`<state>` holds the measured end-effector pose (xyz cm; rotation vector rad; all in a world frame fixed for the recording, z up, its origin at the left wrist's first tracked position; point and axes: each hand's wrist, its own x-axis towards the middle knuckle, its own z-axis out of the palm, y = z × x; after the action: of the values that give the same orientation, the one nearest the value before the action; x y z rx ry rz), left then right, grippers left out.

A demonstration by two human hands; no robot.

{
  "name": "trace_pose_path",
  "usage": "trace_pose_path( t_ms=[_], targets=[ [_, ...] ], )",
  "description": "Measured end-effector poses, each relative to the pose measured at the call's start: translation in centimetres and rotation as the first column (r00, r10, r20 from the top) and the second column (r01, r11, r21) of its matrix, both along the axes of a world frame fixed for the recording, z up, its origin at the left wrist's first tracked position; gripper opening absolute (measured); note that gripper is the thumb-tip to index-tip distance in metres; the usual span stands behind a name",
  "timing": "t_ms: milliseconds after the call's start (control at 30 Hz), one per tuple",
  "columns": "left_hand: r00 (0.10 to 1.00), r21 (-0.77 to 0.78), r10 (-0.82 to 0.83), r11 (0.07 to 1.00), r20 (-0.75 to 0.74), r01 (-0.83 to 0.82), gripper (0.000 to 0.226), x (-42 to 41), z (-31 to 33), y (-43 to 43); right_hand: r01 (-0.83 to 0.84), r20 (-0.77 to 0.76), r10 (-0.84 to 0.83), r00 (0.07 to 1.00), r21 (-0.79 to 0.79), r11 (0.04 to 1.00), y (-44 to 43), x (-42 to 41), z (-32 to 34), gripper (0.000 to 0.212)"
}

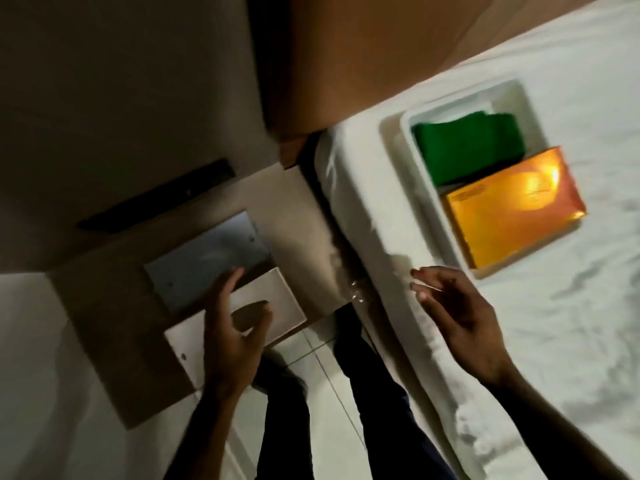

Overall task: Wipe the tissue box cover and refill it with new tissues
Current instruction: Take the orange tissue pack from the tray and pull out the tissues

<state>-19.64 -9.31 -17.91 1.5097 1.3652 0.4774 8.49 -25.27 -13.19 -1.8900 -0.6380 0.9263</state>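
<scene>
A pale tissue box cover [277, 299] with a dark oval slot lies on a beige bedside table [114, 358]. Beside it rests a flat grey panel [207, 258]. My left hand [230, 327] hovers over the cover with fingers spread, touching or just above it; I cannot tell which. My right hand [453, 313] is open above the edge of the white bed [588, 341], holding nothing. On the bed sits a white tray [408, 133] containing a green cloth [467, 150] and an orange pack of tissues [512, 206].
A dark narrow bar [156, 199] is fixed on the wall behind the table. A brown headboard [363, 57] stands at the top. Light floor tiles [325, 393] and my dark trouser legs [374, 393] fill the gap between table and bed.
</scene>
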Motion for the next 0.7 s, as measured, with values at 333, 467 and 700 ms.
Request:
trace_pose_path(
  t_ms=[333,467,700],
  targets=[
    [0.778,0.257,-0.605,0.734,-0.172,0.628,0.105,29.5,8.2,-3.0,0.44,0.406,-0.382,0.83,-0.057,0.896,-5.4,16.4,4.5,0.03],
    [0.645,0.198,-0.607,0.639,-0.464,0.744,0.126,34.3,7.7,-4.5,0.435,0.38,-0.355,0.854,-0.146,0.889,-5.9,19.8,3.2,0.042],
    [0.563,0.144,-0.492,0.655,-0.664,0.742,0.132,37.0,8.2,-4.7,0.341,0.253,-0.292,0.922,-0.175,0.924,-4.0,21.9,2.3,0.048]
  ],
)
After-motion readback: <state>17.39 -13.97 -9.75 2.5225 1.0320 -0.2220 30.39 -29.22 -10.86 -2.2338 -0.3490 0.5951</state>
